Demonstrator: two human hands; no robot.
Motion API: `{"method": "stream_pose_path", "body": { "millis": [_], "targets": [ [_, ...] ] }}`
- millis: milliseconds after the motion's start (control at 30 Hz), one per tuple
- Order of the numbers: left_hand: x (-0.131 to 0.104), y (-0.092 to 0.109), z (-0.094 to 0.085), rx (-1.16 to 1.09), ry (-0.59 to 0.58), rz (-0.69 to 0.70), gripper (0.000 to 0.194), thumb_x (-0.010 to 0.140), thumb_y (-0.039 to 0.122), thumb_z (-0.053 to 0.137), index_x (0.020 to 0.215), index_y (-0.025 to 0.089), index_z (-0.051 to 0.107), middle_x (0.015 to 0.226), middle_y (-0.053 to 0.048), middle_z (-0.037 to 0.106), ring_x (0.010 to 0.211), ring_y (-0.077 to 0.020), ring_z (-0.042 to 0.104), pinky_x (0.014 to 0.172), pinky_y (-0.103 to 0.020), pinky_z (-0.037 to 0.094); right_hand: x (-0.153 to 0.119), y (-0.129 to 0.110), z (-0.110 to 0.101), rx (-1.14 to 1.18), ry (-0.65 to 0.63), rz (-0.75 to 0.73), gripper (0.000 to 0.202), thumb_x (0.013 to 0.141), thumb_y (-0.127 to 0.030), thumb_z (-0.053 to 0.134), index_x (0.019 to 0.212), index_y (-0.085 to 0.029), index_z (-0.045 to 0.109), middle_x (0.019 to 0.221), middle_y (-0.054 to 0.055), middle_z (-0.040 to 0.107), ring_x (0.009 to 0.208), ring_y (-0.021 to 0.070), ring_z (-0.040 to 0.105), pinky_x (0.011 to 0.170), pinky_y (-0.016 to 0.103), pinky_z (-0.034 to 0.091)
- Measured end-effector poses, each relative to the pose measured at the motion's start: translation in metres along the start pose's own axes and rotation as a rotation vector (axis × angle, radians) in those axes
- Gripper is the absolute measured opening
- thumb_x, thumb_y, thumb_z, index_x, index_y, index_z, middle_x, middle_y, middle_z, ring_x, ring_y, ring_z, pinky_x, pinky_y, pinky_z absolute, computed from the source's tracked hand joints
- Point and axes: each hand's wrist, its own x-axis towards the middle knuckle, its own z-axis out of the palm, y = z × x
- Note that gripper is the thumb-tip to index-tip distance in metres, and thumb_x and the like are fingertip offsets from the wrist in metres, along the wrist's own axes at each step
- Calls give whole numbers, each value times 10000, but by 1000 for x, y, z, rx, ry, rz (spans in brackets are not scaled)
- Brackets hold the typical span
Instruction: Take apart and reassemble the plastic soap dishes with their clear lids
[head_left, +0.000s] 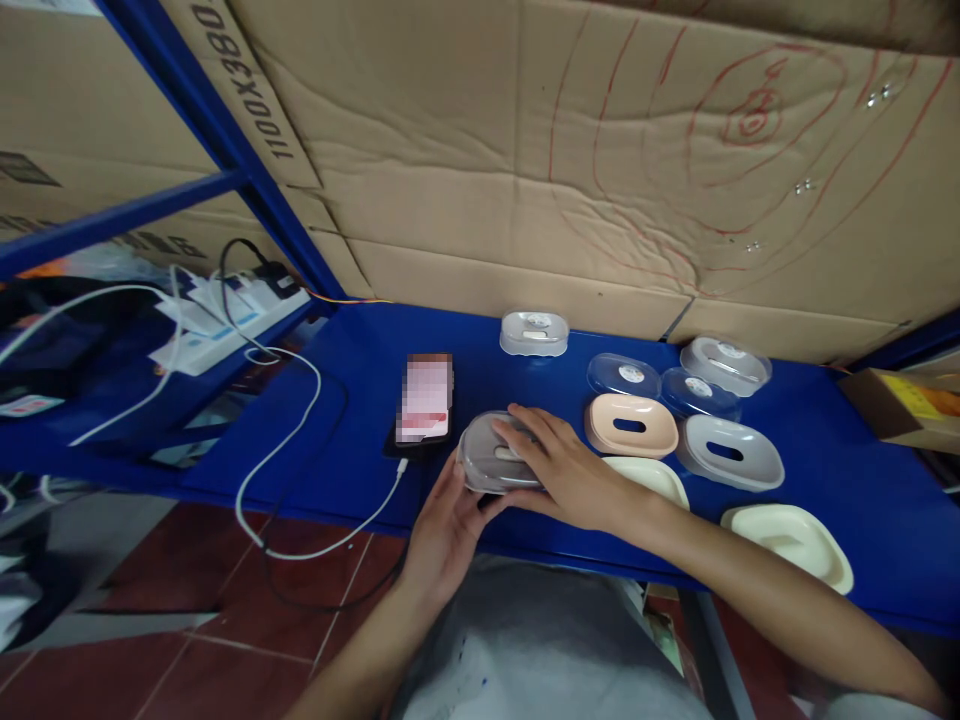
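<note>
My left hand (pixel 448 522) is wrapped around the lower left side of a grey oval soap box (pixel 482 448) with a clear lid, just above the front of the blue shelf. Across the lid and right end of the same box, my right hand (pixel 559 467) presses with bent fingers. To the right are a peach tray (pixel 600 425) with an oval slot, a grey tray (pixel 757 455) and a cream tray (pixel 652 472) partly behind my right forearm. A larger cream piece (pixel 802 535) lies further right. Two clear lids, one of them a left lid (pixel 611 372), rest behind the trays.
A lidded box (pixel 534 335) stands at the back, another lidded box (pixel 724 365) at back right. Left of my hands lies a phone (pixel 424 400) with a white cable (pixel 292 553). A power strip (pixel 225 330) is at far left, a cardboard carton (pixel 892 410) at far right.
</note>
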Motion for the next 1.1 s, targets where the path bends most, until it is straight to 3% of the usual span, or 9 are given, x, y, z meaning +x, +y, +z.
{"method": "stream_pose_path", "body": {
  "millis": [300,500,633,700,800,867,900,1000,1100],
  "targets": [
    [0,3,1,-4,-21,1,462,981,401,726,1424,294,653,1456,-93,688,1389,-336,608,1079,-555,578,-5,6,14,26,59,-10,845,1022,-525,624,1682,-182,223,1695,256,300,1573,416,304,1231,657,357],
    [5,-8,-7,19,-62,6,476,999,491,671,1445,327,648,1596,-80,575,1493,-339,513,1237,-563,428,18,29,10,-26,2,48,877,979,-552,688,1665,-169,300,1702,254,329,1553,404,365,1199,611,415],
    [13,-23,-17,191,42,224,535,954,475,732,1471,447,599,1686,-6,460,1578,-312,387,1313,-477,310,43,53,-10,-105,-78,88,924,954,-627,689,1668,-182,305,1727,248,289,1616,399,248,1256,656,270],
    [13,-28,-20,263,25,312,521,918,444,780,1418,472,633,1707,49,420,1619,-319,294,1330,-471,265,42,55,-28,-123,-76,77,919,981,-638,641,1680,-172,268,1736,246,261,1637,377,195,1275,656,209],
    [7,-30,-20,340,-31,346,426,885,432,815,1299,391,724,1638,-4,512,1579,-379,364,1315,-533,302,11,39,-58,-136,-30,86,667,1066,-503,570,1608,-148,414,1641,238,457,1538,337,425,1231,570,349],
    [2,-31,-18,368,-45,319,376,871,435,825,1227,329,766,1550,-66,595,1496,-422,478,1290,-584,337,-25,19,-73,-131,-52,137,462,1075,-435,573,1445,-160,602,1353,187,704,1267,303,664,1082,475,506],
    [0,-32,-17,377,-47,294,364,861,437,831,1198,309,779,1505,-87,630,1452,-438,525,1281,-604,344,-45,10,-76,-138,-74,162,426,1049,-465,614,1351,-168,665,1228,160,747,1176,303,698,1045,465,525],
    [-5,-36,-13,414,-80,177,369,835,456,846,1163,291,801,1401,-112,701,1373,-462,594,1271,-622,345,-100,-10,-65,-257,-96,232,397,921,-483,783,1152,-166,720,1085,133,758,1060,338,720,989,491,549],
    [-4,-38,-5,495,-187,51,445,829,497,845,1232,316,789,1429,-118,696,1377,-450,602,1263,-612,357,-131,-10,-36,-298,-84,205,132,986,-283,700,1079,-191,712,1035,98,769,985,290,732,912,439,571]
  ]
}}
